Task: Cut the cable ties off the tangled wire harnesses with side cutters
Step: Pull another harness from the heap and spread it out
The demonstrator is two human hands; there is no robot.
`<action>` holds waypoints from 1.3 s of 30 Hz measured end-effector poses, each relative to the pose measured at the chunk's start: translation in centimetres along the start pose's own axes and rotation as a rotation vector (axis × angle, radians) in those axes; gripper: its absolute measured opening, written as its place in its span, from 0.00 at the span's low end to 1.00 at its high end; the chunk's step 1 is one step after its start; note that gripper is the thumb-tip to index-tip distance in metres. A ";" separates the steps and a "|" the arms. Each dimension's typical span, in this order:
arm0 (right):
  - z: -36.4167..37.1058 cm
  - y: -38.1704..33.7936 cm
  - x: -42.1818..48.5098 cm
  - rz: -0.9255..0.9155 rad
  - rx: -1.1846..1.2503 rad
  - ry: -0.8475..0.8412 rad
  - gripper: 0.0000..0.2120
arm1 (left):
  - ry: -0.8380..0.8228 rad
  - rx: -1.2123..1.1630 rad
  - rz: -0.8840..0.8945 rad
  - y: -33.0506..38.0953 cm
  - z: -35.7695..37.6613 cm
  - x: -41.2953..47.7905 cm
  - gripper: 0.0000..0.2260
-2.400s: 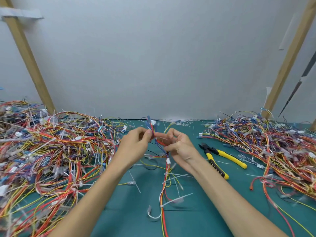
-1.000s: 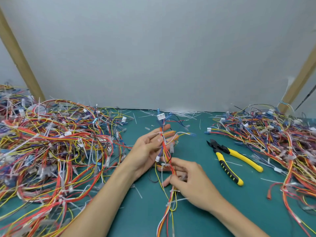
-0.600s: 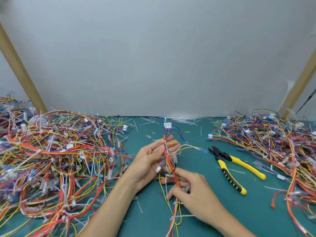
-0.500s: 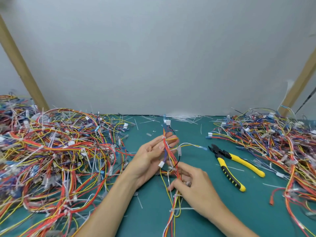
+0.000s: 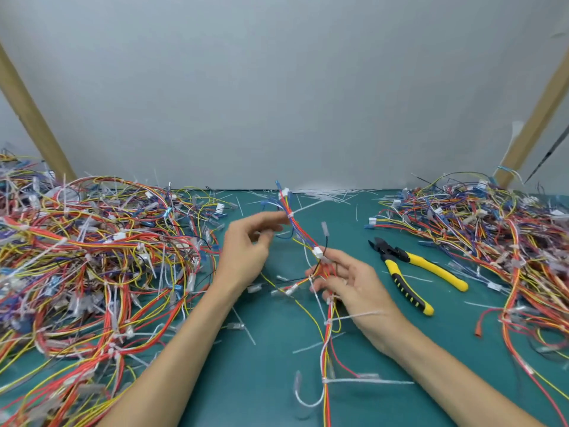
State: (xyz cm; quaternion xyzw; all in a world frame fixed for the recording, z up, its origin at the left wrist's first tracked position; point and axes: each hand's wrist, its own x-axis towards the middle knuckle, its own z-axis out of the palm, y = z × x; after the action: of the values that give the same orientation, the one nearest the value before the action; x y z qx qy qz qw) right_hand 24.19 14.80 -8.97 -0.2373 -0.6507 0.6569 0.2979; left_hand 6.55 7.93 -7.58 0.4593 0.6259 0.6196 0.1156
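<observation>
A thin wire harness (image 5: 303, 237) of red, yellow and blue wires rises from the green mat (image 5: 264, 380) at the centre. White cable ties (image 5: 328, 321) still bind it, their tails sticking out sideways. My right hand (image 5: 351, 288) pinches the harness low down, just under a white connector (image 5: 317, 251). My left hand (image 5: 246, 251) is blurred, its fingers loosely spread, and one fingertip reaches the topmost tie (image 5: 290, 215). The side cutters (image 5: 412, 272), with yellow and black handles, lie on the mat right of my right hand, held by nobody.
A big pile of tangled harnesses (image 5: 92, 257) fills the left of the mat and a second pile (image 5: 492, 235) the right. Cut tie scraps (image 5: 323, 194) lie along the grey back wall. Wooden posts (image 5: 34, 118) lean at both sides.
My left hand has let the harness slip from its palm and drawn left, only a fingertip near it. My right hand has shifted up the harness. The cutters have not moved.
</observation>
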 end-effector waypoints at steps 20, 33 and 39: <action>-1.8 0.3 1.4 0.132 0.454 -0.051 0.22 | -0.098 -0.559 -0.408 -0.2 -0.7 -0.7 0.24; -1.8 0.0 0.8 0.115 0.290 -0.093 0.22 | -0.064 -0.624 -0.386 -0.3 -0.9 -0.9 0.21; -2.0 -0.2 0.9 0.154 0.424 -0.119 0.25 | -0.055 -0.639 -0.387 -0.4 -1.0 -0.7 0.20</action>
State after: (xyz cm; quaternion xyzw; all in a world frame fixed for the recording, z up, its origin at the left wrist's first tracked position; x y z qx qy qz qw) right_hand 24.94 16.87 -8.80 -0.1792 -0.4946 0.8125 0.2511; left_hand 6.08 6.83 -8.03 0.2896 0.4727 0.7380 0.3847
